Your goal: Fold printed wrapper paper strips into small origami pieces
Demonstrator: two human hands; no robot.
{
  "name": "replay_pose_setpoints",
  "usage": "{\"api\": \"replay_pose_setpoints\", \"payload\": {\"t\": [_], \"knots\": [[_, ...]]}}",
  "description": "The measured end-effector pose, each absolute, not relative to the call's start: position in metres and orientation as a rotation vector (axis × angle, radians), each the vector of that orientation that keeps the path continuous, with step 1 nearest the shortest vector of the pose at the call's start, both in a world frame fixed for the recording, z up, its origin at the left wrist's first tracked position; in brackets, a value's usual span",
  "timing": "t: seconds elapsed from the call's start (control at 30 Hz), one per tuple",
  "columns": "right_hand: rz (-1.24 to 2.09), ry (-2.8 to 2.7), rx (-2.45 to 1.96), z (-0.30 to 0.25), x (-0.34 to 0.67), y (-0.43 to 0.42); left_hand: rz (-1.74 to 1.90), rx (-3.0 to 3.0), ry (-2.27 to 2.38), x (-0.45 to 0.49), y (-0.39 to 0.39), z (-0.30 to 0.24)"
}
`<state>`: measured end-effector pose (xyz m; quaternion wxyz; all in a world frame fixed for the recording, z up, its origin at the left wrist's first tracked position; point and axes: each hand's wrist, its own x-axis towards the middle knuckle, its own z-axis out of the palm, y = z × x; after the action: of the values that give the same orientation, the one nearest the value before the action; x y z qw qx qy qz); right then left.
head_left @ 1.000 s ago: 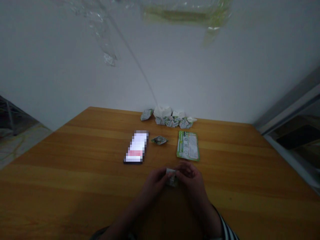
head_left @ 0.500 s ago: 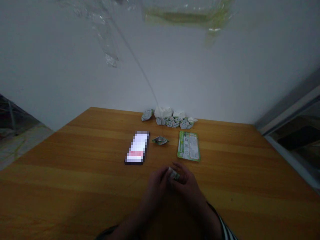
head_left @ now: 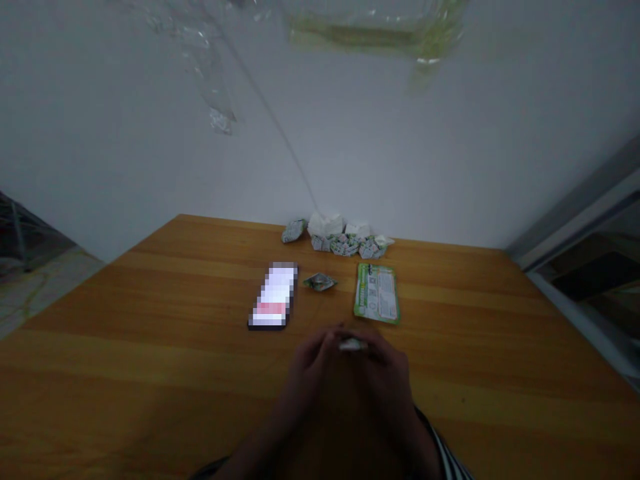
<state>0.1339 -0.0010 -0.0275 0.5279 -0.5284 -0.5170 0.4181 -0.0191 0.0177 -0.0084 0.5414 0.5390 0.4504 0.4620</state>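
Between my two hands, low over the near part of the table, is a small piece of white and green printed paper (head_left: 353, 344), mostly covered by the fingers. My left hand (head_left: 313, 358) pinches its left side, and my right hand (head_left: 386, 363) curls round its right side. Just beyond them lies a flat green and white printed packet (head_left: 377, 293). A small folded paper piece with green print (head_left: 321, 282) rests left of the packet, pointed at both ends. Left of that is a phone (head_left: 274, 295) with its lit screen blurred out.
Along the wall stands a row of crumpled printed papers (head_left: 345, 245), with white tissue (head_left: 326, 225) behind; one more crumpled piece (head_left: 294, 231) sits at the row's left end. Clear and yellowish tape (head_left: 360, 35) sticks to the wall. The wooden table (head_left: 150, 320) spreads to both sides.
Both hands have turned the small paper so it now shows as a thin flat strip. My right fingers have folded down over it. The things on the table stay put.
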Motion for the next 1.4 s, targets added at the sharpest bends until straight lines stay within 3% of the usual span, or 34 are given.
{"api": "replay_pose_setpoints", "payload": {"t": [0.3, 0.47, 0.63, 0.97, 1.17, 1.4], "knots": [[0.939, -1.375, -1.071, -0.030, 0.139, 0.007, 0.944, 1.104, 1.081, -0.027, 0.027, -0.006], [1.230, -1.179, -1.084, -0.029, 0.138, 0.011, 0.993, 1.249, 1.209, -0.027, 0.026, -0.003], [1.300, -1.040, -1.220, -0.033, 0.133, 0.009, 0.989, 1.387, 1.160, -0.023, 0.022, -0.009], [1.117, -1.135, -1.354, -0.028, 0.128, 0.006, 0.895, 1.472, 1.178, -0.021, 0.018, -0.012], [1.067, -1.157, -1.225, -0.030, 0.127, 0.003, 1.136, 1.309, 1.216, -0.022, 0.021, -0.014], [1.048, -1.147, -1.347, -0.037, 0.127, 0.000, 0.979, 1.473, 1.289, -0.025, 0.020, -0.018]]}}
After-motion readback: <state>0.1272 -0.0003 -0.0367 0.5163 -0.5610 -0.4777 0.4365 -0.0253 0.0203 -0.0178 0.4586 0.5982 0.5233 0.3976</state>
